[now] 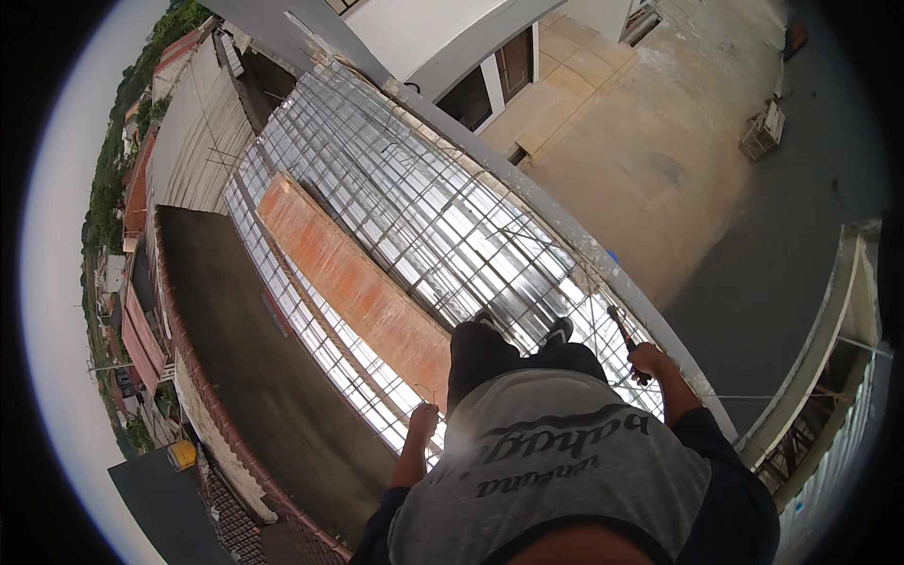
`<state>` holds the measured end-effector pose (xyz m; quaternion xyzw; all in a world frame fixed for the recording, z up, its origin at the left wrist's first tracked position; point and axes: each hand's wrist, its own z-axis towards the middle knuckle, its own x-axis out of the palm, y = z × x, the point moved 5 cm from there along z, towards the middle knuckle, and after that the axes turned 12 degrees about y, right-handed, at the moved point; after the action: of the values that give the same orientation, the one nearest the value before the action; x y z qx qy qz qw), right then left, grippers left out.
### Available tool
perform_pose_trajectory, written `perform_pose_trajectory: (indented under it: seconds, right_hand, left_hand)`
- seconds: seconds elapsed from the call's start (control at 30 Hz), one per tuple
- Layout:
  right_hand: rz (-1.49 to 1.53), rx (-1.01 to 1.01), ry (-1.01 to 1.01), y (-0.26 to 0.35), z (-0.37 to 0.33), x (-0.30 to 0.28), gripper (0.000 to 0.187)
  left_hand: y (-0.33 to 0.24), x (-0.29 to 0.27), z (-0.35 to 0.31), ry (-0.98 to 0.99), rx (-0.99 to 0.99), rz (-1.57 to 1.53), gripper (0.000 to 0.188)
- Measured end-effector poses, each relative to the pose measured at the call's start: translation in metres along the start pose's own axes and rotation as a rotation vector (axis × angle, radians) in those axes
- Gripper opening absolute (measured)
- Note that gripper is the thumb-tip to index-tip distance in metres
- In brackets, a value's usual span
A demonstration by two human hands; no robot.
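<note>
My left hand (426, 416) is closed near the lower end of the long orange-brown board (344, 259). Thin bent wires (429, 392) stick up out of its fingers. Over on the right, my right hand (646, 359) is wrapped round a long, narrow hand tool (631, 345) with a dark head and an orange and black handle; its exact kind is too small to tell. Under both hands spreads a grid of steel rebar (452, 226) over shiny ribbed metal sheeting (508, 278). My shoes (559, 330) stand on this grid.
A concrete ledge (556, 212) borders the sheeting on the right, with a paved yard (640, 160) far below. On the left runs a dark sloped roof (254, 330) edged with red tiles. A white building (443, 38) rises at the far end.
</note>
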<state>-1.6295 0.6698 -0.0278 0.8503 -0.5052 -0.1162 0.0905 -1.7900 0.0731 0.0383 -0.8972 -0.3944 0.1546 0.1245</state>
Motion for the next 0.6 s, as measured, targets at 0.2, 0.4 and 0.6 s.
perform_pose_trajectory:
  seconds: [0.2, 0.4, 0.6]
  right_hand:
    - [0.54, 0.273, -0.116, 0.044, -0.067, 0.054, 0.021]
    - [1.11, 0.33, -0.238, 0.054, -0.078, 0.231, 0.02]
    - [0.999, 0.332, -0.092, 0.12, -0.064, 0.318, 0.018]
  left_hand:
    - [-0.043, -0.093, 0.067, 0.094, 0.205, 0.421, 0.028]
    - [-0.197, -0.176, 0.1, 0.139, 0.071, 0.137, 0.024]
    - [-0.241, -0.222, 0.12, 0.19, 0.14, 0.176, 0.022]
